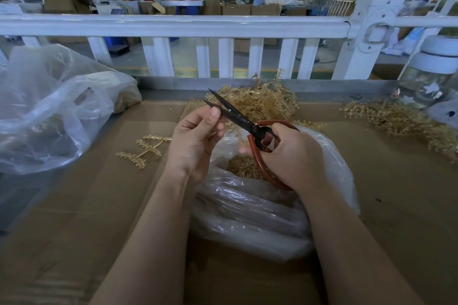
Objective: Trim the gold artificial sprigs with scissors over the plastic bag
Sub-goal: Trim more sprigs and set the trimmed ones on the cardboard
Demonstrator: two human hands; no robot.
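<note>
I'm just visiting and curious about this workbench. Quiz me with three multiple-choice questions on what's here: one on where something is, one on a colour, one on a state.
1. Where does the loose sprig lie?
A. on the cardboard, to the left of the hands
B. inside the glass jar
C. on the white railing

2. What colour are the scissors' handles?
A. blue
B. reddish-brown
C. white

3. How do the scissor blades stand?
A. closed tight
B. parted at the tips
C. broken off

Answers:
1 A: it rests flat on the cardboard beside the left hand.
2 B: the loops gripped by the right hand are reddish-brown, over the plastic bag.
3 B: two separate dark tips show beyond the left thumb.
</note>
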